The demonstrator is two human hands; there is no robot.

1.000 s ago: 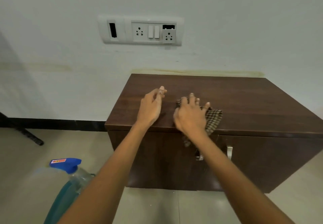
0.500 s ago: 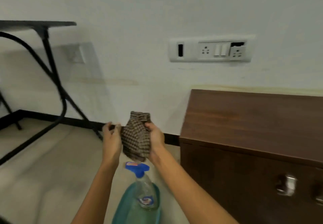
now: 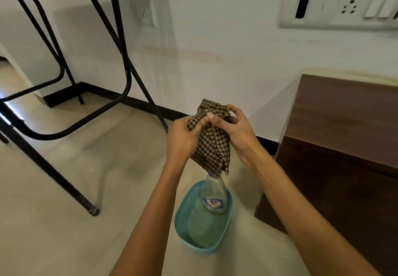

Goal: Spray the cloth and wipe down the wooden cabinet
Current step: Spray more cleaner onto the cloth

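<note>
Above the pale floor [image 3: 64, 222], beside the wooden cabinet [image 3: 344, 146], both hands gripped a checked cloth.

The cabinet stood at the right against the white wall [image 3: 215, 38], with a black metal frame [image 3: 120, 45] at the left and a switch plate [image 3: 344, 6] high on the wall. A blue tub [image 3: 183, 232] sat on the floor just left of the cabinet, and a clear spray bottle [image 3: 213, 198] stood in it. The cloth [image 3: 212, 142] hung bunched directly over the bottle, hiding its top. The left hand [image 3: 183, 140] and right hand [image 3: 239, 133] had their fingers [image 3: 210, 117] clenched on its upper folds.
</note>
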